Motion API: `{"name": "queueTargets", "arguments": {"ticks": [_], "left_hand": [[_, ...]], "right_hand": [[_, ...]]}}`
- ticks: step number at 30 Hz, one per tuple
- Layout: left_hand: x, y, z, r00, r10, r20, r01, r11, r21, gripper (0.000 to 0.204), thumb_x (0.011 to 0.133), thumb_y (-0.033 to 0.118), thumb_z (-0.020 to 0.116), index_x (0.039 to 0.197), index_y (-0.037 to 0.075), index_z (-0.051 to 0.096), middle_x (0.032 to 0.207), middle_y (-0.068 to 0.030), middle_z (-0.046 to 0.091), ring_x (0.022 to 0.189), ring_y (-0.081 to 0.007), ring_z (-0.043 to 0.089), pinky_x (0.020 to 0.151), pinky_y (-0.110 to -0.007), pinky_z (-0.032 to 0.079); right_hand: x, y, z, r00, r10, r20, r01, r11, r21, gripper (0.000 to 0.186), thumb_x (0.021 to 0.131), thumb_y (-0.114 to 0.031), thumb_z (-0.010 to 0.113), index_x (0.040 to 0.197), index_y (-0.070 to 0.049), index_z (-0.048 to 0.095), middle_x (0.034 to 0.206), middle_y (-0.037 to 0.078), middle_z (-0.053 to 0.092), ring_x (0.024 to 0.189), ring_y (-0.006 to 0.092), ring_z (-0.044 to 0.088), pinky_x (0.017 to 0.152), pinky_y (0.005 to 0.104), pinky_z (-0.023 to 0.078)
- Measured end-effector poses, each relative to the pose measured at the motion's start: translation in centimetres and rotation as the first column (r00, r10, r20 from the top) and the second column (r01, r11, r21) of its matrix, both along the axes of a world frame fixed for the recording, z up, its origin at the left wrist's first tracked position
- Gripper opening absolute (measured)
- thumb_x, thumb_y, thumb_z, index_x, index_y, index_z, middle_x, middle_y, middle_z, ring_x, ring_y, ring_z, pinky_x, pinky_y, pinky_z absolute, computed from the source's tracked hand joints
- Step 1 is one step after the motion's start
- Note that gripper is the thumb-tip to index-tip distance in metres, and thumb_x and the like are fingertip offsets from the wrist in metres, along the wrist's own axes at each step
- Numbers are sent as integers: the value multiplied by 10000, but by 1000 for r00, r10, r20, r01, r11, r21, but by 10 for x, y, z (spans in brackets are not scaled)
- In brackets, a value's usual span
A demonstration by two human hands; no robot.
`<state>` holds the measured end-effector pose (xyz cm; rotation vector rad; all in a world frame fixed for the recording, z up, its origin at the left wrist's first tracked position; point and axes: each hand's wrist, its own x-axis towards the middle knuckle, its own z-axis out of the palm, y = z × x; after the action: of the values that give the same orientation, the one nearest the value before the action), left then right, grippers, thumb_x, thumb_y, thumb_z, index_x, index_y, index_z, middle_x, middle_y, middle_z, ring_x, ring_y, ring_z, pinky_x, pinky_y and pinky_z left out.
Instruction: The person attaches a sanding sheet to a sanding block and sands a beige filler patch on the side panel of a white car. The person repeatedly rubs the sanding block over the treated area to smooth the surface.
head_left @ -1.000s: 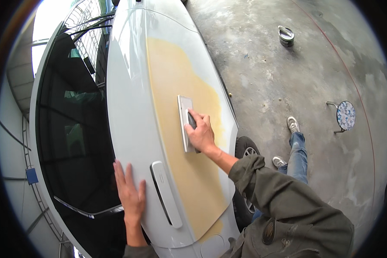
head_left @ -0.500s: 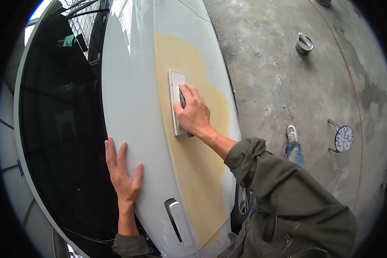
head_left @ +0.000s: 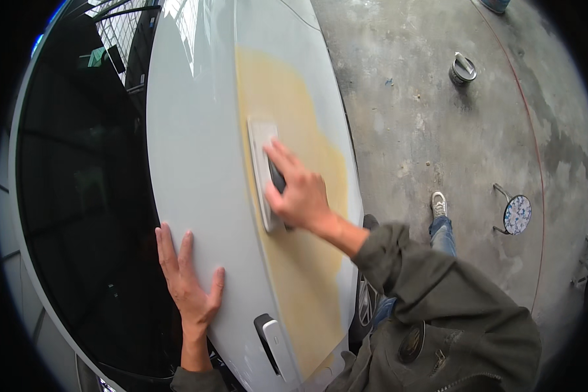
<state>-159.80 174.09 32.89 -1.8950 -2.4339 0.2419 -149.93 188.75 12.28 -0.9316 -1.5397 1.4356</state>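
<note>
My right hand point(head_left: 300, 199) is closed on the dark grip point(head_left: 276, 176) of a flat, pale block point(head_left: 261, 147), thumb on the near left side and the fingers laid forward over the top. The block sits directly under that hand, on the tan patch point(head_left: 307, 274) that covers part of the white car panel point(head_left: 196, 144).

Its long axis runs up and down my view, leaning slightly, top end to the left, close to parallel with the panel's crease; its left edge lies along the patch's left border. My forearm comes in from the lower right, so it crosses the block at a slant rather than in line with it. The block and my knuckles are a little blurred, so I can't be sure its whole face lies flat on the surface.

My left hand point(head_left: 191, 287) is the farther one from the block, below and to the left: empty, fingers spread, resting on bare white paint at the panel's edge beside the dark window point(head_left: 78, 215). The door handle point(head_left: 276, 346) is to its lower right, just left of the patch.
</note>
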Motion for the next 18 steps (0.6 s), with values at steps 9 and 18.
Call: {"name": "queueTargets", "arguments": {"ticks": [9, 18], "left_hand": [[-4, -2, -2, 1000, 4, 8, -4, 1000, -18, 719, 788, 226, 653, 1452, 61, 432, 1602, -218, 199, 1485, -407, 185, 1178, -521, 221], [-2, 8, -1, 1000, -10, 16, 10, 1000, -17, 743, 772, 243, 661, 1453, 59, 427, 1600, -227, 199, 1482, -418, 186, 1179, -524, 210]], "right_hand": [[42, -97, 8, 997, 76, -26, -77, 996, -33, 639, 741, -143, 602, 1375, -97, 543, 1473, 149, 474, 825, 326, 705, 626, 398, 571], [11, -9, 7, 999, 35, 3, -35, 998, -43, 620, 781, -168, 593, 1391, -98, 511, 1486, 158, 447, 806, 367, 683, 673, 452, 564]]}}
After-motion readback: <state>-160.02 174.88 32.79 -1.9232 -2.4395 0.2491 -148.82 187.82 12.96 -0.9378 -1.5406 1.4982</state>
